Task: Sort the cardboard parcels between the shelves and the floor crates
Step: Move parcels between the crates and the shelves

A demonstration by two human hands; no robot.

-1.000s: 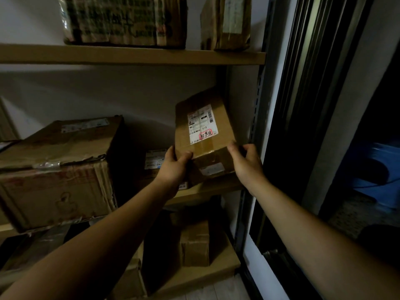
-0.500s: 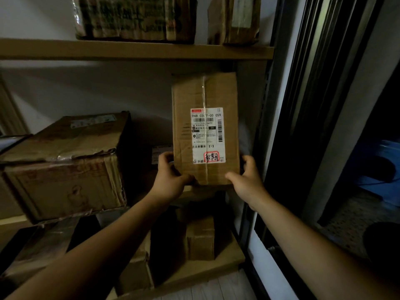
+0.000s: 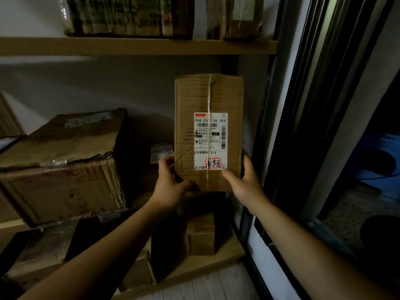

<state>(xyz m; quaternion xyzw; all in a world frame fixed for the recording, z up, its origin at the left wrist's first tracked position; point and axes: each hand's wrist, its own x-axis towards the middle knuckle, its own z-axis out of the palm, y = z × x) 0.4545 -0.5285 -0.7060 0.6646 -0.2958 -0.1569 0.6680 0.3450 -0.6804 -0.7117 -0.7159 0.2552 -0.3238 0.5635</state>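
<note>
A tall cardboard parcel (image 3: 205, 96) with a white shipping label and a red stamp stands upright in front of the middle shelf, at its right end. My left hand (image 3: 171, 182) grips its lower left corner and my right hand (image 3: 244, 182) its lower right corner. Its labelled face is turned toward me. Behind its left edge a smaller labelled parcel (image 3: 161, 152) shows on the middle shelf.
A large dented box (image 3: 62, 165) fills the left of the middle shelf. The top shelf (image 3: 138, 47) carries two more parcels. A small box (image 3: 200, 233) sits on the bottom shelf. A dark door frame (image 3: 303, 105) rises at right, with a blue object (image 3: 381, 161) beyond.
The parcel was tilted back on the shelf; both hands have lifted it upright and turned its label toward me. Since half a second ago it has barely moved.
</note>
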